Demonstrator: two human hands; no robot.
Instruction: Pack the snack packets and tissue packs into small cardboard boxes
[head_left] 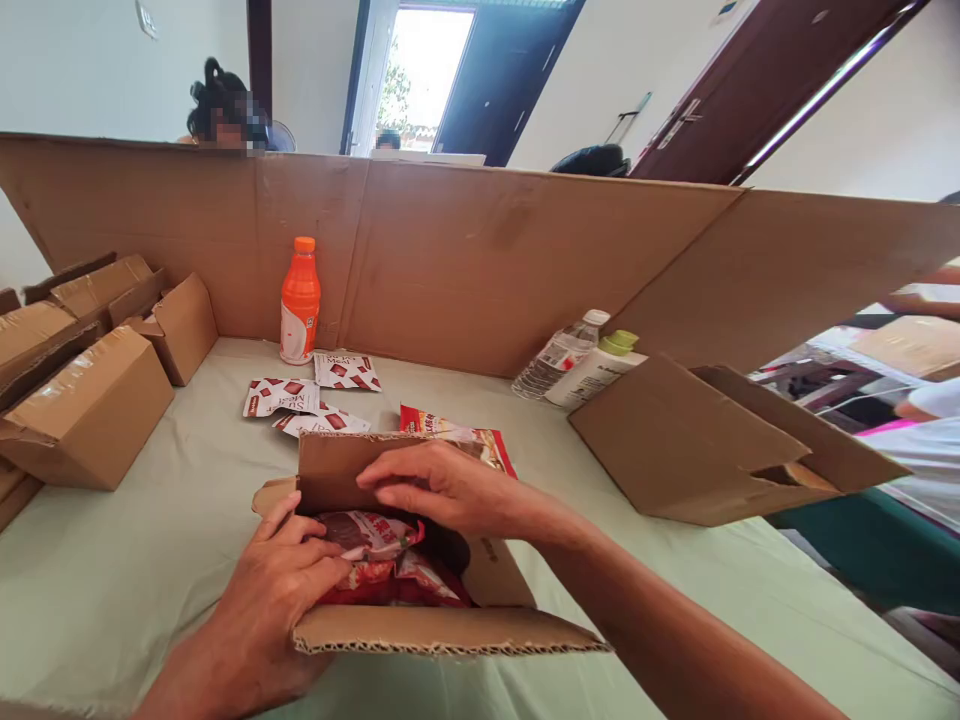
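An open cardboard box (450,632) stands in front of me with its flaps up. Inside lie shiny red food packets (375,580), one with a clear part showing dark contents. My left hand (289,575) grips the box's left side, its fingers reaching over the edge beside the packets. Over the opening hovers my right hand (439,485), fingers extended near the far flap and holding nothing. Behind the box, a red and white snack packet (457,430) is partly hidden by that flap. Several white sachets with dark red squares (281,397) lie farther back on the left.
An orange bottle (300,305) stands by the tall cardboard screen (480,260). A clear plastic bottle (559,355) and a white bottle with green cap (600,370) lean near another box (675,440). Several boxes (97,400) sit left. Other people are beyond the screen.
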